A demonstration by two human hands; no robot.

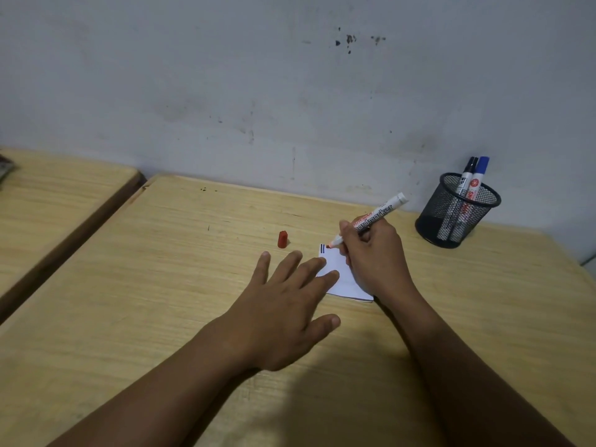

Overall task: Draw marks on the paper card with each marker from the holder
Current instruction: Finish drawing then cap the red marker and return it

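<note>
Right hand [374,256] pinches red marker [371,221], tip on paper card [338,275] far corner. Left hand [283,304] spread flat, fingertips pressing card's near-left edge. Red cap [282,239] left of card; mesh holder [458,211] far right of card.

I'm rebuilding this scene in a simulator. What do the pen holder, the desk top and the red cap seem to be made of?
Pen holder: black wire mesh, probably metal; the markers show through its wall.
Desk top: pale wood or wood-look laminate, matte, with straight grain lines and a darker edge band.
Red cap: looks like moulded plastic, opaque, faint sheen.
</note>
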